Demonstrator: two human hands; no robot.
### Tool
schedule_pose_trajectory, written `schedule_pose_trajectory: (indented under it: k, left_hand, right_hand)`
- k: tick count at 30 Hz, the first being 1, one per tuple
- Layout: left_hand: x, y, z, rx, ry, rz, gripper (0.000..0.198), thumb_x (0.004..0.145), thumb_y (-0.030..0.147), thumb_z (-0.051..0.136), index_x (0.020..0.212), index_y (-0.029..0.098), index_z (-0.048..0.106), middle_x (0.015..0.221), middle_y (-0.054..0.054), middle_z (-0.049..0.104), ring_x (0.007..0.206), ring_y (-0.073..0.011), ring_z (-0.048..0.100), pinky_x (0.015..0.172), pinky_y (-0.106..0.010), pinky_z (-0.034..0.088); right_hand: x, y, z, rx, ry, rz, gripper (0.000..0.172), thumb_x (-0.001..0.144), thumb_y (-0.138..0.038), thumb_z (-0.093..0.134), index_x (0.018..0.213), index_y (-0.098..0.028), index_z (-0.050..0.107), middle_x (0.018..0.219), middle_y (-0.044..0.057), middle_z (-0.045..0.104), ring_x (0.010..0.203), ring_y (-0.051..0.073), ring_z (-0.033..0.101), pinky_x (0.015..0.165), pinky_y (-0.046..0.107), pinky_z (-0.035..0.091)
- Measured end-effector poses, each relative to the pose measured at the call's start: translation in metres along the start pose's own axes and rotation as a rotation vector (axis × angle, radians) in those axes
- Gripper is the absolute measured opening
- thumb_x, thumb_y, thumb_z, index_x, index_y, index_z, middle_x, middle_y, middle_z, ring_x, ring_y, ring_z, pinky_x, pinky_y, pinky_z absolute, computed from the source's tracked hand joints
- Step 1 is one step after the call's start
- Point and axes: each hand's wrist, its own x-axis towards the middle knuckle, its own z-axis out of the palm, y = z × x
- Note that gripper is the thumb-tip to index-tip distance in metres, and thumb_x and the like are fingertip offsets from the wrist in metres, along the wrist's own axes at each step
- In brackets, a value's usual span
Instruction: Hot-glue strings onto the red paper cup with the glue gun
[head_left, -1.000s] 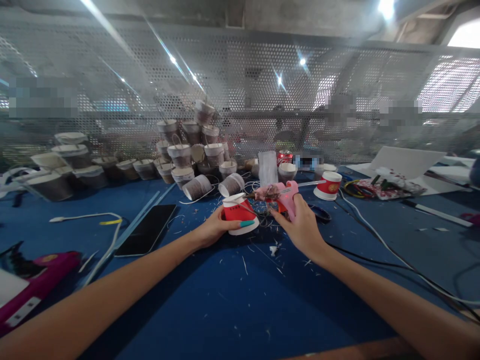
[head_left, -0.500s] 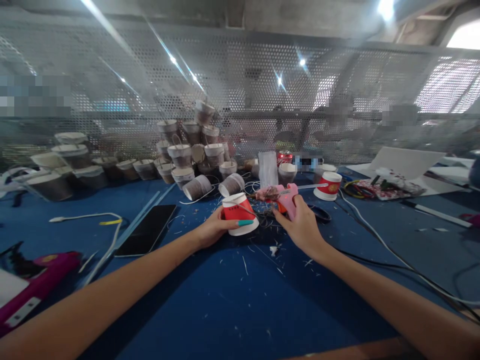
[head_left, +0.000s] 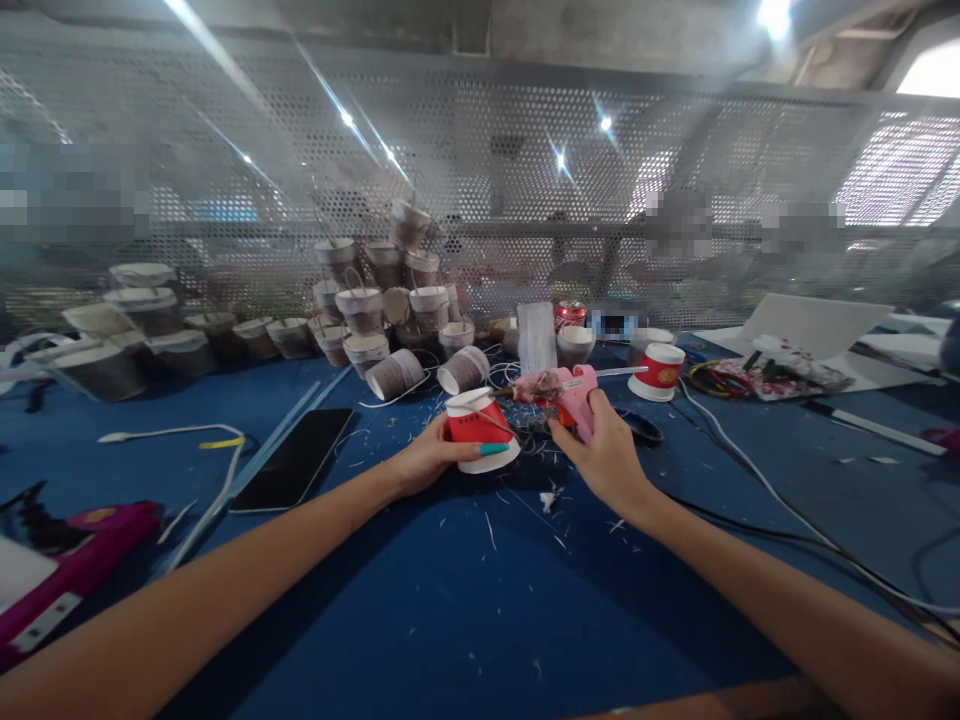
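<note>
My left hand (head_left: 431, 460) is wrapped round an upside-down red paper cup (head_left: 478, 424) with a white rim, resting on the blue table (head_left: 465, 600). My right hand (head_left: 607, 455) grips the handle of a pink hot-glue gun (head_left: 564, 388), its nozzle pointing left toward the top of the cup. A clear glue stick juts out of the gun's back to the right. The gun's black cable runs off to the right across the table.
A pile of string-wrapped cups (head_left: 382, 300) stands behind, more cups (head_left: 127, 330) at the far left. A black phone (head_left: 294, 458) lies left of the cup. Another red cup (head_left: 658, 371), a red can (head_left: 570, 313), a magenta tool (head_left: 71, 570) and cables lie around.
The glue gun's nozzle has edged slightly closer to the cup; both hands stay almost where they were.
</note>
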Motion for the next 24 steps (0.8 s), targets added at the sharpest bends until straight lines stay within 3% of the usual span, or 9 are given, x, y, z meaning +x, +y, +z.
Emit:
schedule_pose_trajectory:
  k: [8,24]
  left_hand:
    - [-0.0010,0.0005,0.0011,-0.027,0.033,-0.021,0.051,0.049,0.017,0.081,0.097,0.014,0.064,0.089,-0.006,0.071,0.084,-0.0202,0.065,0.086,-0.035,0.045]
    - [-0.0007,0.0001,0.0018,-0.002,0.007,-0.019,0.046,0.053,0.015,0.077,0.098,0.015,0.064,0.092,-0.007,0.071,0.086,-0.0220,0.065,0.087,-0.038,0.044]
  right_hand:
    - [0.0000,-0.0011,-0.0018,0.010,-0.020,0.008,0.026,0.073,-0.036,0.055,0.074,-0.022,0.033,0.070,0.001,0.045,0.067,0.018,0.048,0.057,0.032,0.038]
    - [-0.0002,-0.0013,-0.0024,0.019,-0.001,-0.019,0.021,0.073,-0.034,0.055,0.077,-0.021,0.038,0.070,0.000,0.046,0.066,0.016,0.046,0.057,0.031,0.038]
